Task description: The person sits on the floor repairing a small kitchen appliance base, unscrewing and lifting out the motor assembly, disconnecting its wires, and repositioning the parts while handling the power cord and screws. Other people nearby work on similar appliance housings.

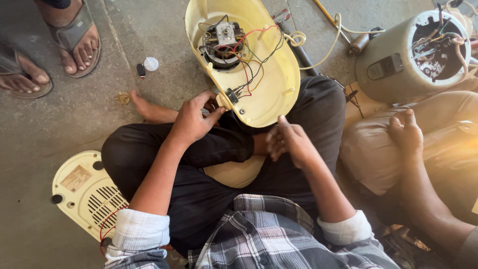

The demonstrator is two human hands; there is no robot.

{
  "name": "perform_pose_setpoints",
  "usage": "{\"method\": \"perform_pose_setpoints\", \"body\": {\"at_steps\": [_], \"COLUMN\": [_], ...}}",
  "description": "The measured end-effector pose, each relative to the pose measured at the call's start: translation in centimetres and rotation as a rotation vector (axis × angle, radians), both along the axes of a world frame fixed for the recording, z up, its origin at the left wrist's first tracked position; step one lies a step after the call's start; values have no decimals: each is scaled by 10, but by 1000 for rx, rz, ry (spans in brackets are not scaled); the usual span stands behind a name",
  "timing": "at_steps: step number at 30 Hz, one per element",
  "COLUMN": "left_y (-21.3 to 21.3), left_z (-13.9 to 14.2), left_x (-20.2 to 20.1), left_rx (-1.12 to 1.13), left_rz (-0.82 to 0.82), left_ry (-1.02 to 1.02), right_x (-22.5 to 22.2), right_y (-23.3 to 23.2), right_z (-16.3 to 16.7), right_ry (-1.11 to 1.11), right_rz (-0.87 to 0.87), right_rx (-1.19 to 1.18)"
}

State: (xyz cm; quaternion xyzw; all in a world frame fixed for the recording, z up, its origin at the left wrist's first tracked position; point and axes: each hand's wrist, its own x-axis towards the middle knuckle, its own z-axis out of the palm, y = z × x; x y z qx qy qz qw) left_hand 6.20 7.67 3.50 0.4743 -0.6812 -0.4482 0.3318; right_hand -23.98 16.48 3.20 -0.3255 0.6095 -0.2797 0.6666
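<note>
Both hands (234, 129) on smooth cream plastic shell (271, 89).

grey concrete floor (149, 30) bears a cream vented base plate (84, 192), white cap (151, 64) and brass disc (123, 98).

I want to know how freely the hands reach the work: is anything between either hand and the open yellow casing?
Nothing visible. The left hand is already at the switch on the yellow casing; the right hand is at its lower rim.
</note>
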Motion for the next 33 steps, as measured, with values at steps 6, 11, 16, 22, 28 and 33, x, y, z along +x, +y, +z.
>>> {"method": "perform_pose_setpoints", "body": {"at_steps": [6, 11, 16, 22, 28, 33], "left_y": [6, 9, 14, 19, 18, 17], "left_z": [17, 20, 7, -30, -70, -75], "left_x": [0, 0, -1, -17, -43, -49], "left_rx": [-327, -362, -289, 96, 783, 788], "left_rz": [5, 3, 3, 46, 360, 434], "left_ry": [-152, -199, -260, 169, 657, 639], "right_x": [25, 24, 21, 23, 25, 30], "right_y": [-10, -12, -8, -4, 3, 9], "right_z": [-6, -12, -15, -14, -10, -5], "right_ry": [-245, -335, -352, -351, -371, -391], "right_rz": [-48, -105, -102, -116, -81, -44], "right_rx": [-10, -66, -109, -95, -82, -89]}}
